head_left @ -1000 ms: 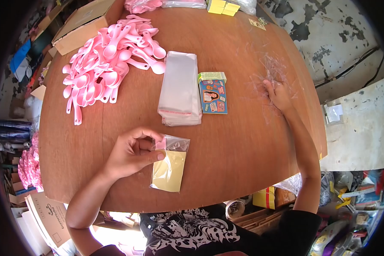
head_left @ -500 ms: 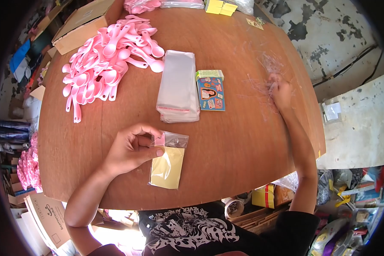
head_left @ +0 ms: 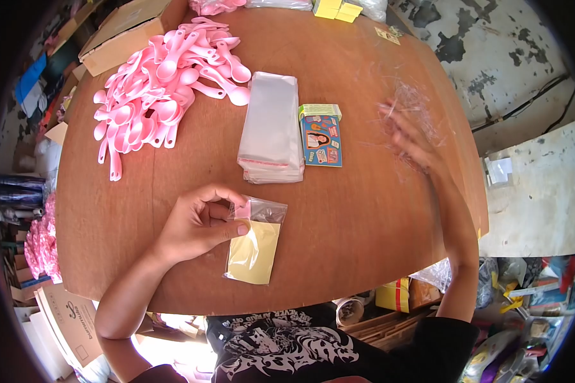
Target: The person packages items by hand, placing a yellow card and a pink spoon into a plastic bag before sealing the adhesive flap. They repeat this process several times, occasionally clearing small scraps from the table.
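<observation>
My left hand [head_left: 198, 223] pinches the top left corner of a small clear bag [head_left: 255, 242] lying on the brown round table [head_left: 358, 210]. Inside the bag are a yellow card and something pink at the top. My right hand [head_left: 407, 137] is blurred, fingers spread, hovering over a heap of thin clear plastic strips [head_left: 415, 102] at the table's right side. Between my hands lie a stack of empty clear bags [head_left: 271, 127] and a small blue printed box [head_left: 321, 137].
A big pile of pink plastic spoons [head_left: 160, 89] covers the far left of the table, beside a cardboard box [head_left: 131, 32]. Yellow pads [head_left: 335, 9] lie at the far edge. Boxes and clutter surround the table on the floor.
My right hand has lifted off the plastic strips and swung a little left with its fingers spread. My left hand and the filled bag have stayed put.
</observation>
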Tool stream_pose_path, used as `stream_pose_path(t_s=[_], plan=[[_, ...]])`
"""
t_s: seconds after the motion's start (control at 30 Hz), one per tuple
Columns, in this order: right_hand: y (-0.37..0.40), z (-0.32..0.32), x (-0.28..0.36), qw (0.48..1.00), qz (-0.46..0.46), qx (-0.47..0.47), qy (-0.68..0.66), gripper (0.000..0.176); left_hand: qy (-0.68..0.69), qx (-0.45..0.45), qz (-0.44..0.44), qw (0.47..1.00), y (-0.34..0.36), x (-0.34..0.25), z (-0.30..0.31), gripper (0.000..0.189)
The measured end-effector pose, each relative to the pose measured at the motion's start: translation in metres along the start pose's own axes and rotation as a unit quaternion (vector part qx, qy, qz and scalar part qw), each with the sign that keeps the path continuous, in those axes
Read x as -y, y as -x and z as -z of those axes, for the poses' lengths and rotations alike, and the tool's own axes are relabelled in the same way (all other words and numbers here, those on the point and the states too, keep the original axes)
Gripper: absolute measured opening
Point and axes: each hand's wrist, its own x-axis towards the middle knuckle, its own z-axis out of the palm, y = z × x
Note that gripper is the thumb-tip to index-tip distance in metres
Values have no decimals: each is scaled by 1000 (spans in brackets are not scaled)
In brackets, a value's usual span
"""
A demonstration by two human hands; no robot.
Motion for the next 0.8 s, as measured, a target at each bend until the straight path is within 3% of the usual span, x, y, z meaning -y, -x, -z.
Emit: stream_pose_path(t_s=[0.13,0.2,0.33,0.4,0.43,0.5,0.53,0.6,0.63,0.7,0.73,0.8], plan=[[3,-13,-3,1000,15,22,-16,19,3,-5,15,1000,1,0,-1,29],[4,-4,-20,987,17,9,157,20,3,-6,14,1000,0,0,0,29],[7,-10,-18,986,37,-27,163,11,-11,-4,8,1000,2,1,1,29],[3,-17,-8,971,-81,-87,208,11,-17,-5,4,1000,2,2,1,29],[2,-16,-6,971,-79,-88,209,11,-10,-6,8,1000,3,2,1,29],[-1,-16,-2,964,-166,-86,189,22,-6,-9,10,1000,3,1,1,29],[-3,-14,-4,964,-164,-87,189,22,-7,-7,8,1000,3,1,1,29],[-6,-6,-19,945,-118,-102,286,43,-9,-6,6,1000,3,1,0,29],[-8,-8,-34,946,-117,-102,286,43,-7,-7,6,1000,3,1,-1,29],[-16,-13,-55,849,-136,-253,444,61,-5,-9,6,1000,2,0,0,28],[-22,-9,-59,849,-135,-253,443,61,-16,-4,19,1000,2,-1,1,28],[-37,0,-63,834,-308,-224,398,76,-28,0,33,999,2,0,2,28]])
